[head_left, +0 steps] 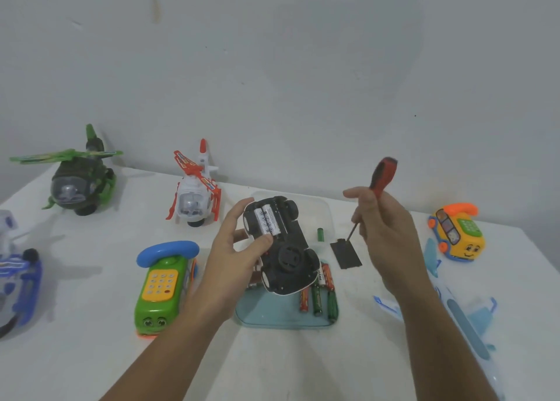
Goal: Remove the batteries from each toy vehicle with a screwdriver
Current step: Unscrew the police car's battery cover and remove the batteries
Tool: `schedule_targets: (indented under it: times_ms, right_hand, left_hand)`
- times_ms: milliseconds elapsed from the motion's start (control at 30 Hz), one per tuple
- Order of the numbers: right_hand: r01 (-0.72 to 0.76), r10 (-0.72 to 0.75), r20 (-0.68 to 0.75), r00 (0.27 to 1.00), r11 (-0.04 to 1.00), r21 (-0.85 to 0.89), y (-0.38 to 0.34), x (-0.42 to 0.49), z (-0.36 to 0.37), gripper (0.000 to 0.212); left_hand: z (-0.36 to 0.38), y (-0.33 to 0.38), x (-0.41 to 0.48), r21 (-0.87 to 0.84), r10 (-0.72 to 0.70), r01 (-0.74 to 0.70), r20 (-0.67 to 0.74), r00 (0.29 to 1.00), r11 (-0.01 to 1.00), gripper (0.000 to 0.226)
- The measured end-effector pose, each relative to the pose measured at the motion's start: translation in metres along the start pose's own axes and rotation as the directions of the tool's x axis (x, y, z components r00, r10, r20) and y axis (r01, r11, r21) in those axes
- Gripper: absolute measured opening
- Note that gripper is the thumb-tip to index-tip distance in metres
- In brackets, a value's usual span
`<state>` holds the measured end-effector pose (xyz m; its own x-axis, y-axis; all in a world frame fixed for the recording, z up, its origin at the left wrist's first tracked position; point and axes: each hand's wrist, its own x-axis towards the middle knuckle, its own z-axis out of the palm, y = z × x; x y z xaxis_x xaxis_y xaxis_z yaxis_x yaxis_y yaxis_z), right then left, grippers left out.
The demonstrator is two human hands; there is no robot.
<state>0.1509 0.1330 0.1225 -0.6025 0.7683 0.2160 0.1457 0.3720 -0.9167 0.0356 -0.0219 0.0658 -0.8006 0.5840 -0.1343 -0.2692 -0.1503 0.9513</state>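
Over a clear tray (272, 317) on a white table (91, 355), the left hand (233, 249) wraps firmly round an upturned toy car (286, 258), whose open compartment shows two white batteries (265, 223). To its right, the right hand (385, 234) grips a red-and-black screwdriver (383, 175), tip down near a black cover (345, 253) lying just beside the tray. Under the car, loose batteries (316, 297) lie in the tray; a white helicopter (197, 197) and a green phone (163, 285) stand nearby.

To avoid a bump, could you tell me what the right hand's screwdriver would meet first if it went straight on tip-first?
Probably the black battery cover lying just below the screwdriver tip; depth is unclear.
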Motion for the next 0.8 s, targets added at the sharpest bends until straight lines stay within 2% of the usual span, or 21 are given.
schedule_targets:
  times_ms: [167,233,300,400,533,633,733,800]
  right_hand:
    - [-0.008,-0.051,0.167,0.985,0.942,0.335,-0.014,0.011,0.011,0.037]
    - [-0.013,-0.081,0.220,0.972,0.920,0.392,-0.011,0.008,0.017,0.025]
    - [0.021,-0.127,0.246,0.961,0.920,0.393,-0.008,0.007,0.021,0.006]
    - [0.117,-0.206,0.223,0.953,0.927,0.358,-0.005,0.011,0.024,0.021]
    - [0.202,-0.283,0.218,0.934,0.922,0.331,-0.007,0.014,0.028,0.026]
    - [0.263,-0.332,0.184,0.925,0.911,0.319,-0.006,0.014,0.033,0.038]
    - [0.209,-0.279,0.173,0.945,0.918,0.338,-0.006,0.021,0.037,0.023]
    - [0.133,-0.229,0.229,0.946,0.919,0.372,-0.006,0.026,0.037,0.016]
  left_hand:
    - [0.003,-0.001,0.000,0.009,-0.036,0.036,0.048,0.998,0.999,0.057]
    - [0.004,0.000,0.000,0.010,-0.045,0.044,0.053,0.998,0.999,0.057]
    - [0.003,0.001,0.000,0.017,-0.037,0.036,0.054,0.998,0.999,0.057]
    - [0.004,0.001,-0.001,0.027,-0.024,0.022,0.058,0.998,0.999,0.057]
    - [0.005,0.001,-0.003,0.023,-0.015,0.014,0.062,0.998,1.000,0.057]
    - [0.005,0.001,-0.002,0.020,0.003,-0.005,0.083,0.997,1.000,0.058]
    - [0.006,0.001,-0.002,0.026,0.027,-0.029,0.104,0.994,0.999,0.057]
    - [0.007,0.001,-0.002,0.032,0.040,-0.044,0.114,0.993,0.999,0.055]
